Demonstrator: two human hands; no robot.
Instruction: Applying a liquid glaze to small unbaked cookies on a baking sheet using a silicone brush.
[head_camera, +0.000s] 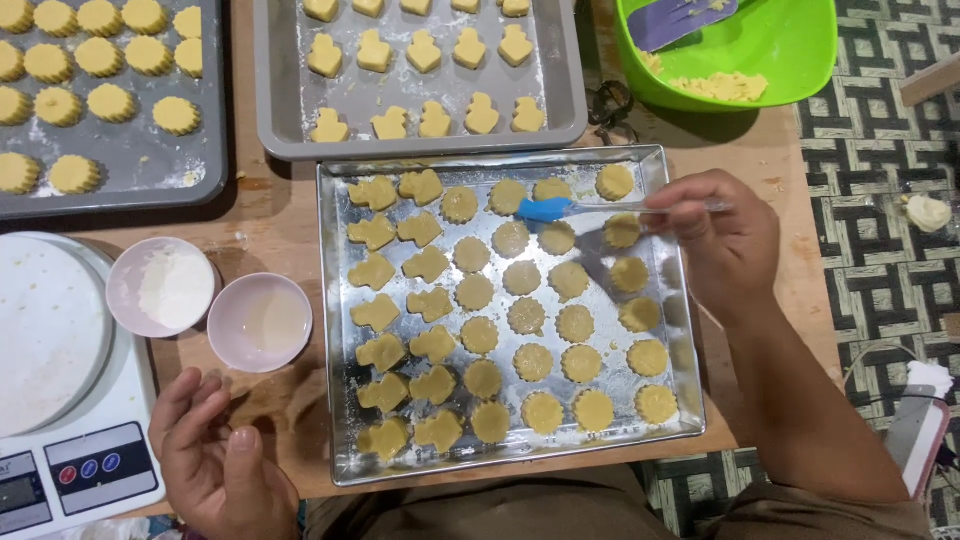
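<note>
My right hand (722, 240) holds a blue-tipped pastry brush (548, 209) by its clear handle. The brush tip rests over the round cookies in the upper part of a shiny metal baking tray (335, 330). That tray is filled with several raw cookies, shaped ones on the left and round scalloped ones (532, 361) on the right. My left hand (215, 455) lies palm up at the table's near edge, fingers loosely curled and holding nothing. It is just below a small pink bowl of pale liquid (260, 322).
A second pink bowl with white flour (162, 287) stands beside a white kitchen scale (75, 440). Two grey trays of cookies (130, 165) (275, 120) sit at the back. A green bowl with dough scraps and a purple scraper (780, 60) is at the back right. A patterned mat (880, 260) covers the floor.
</note>
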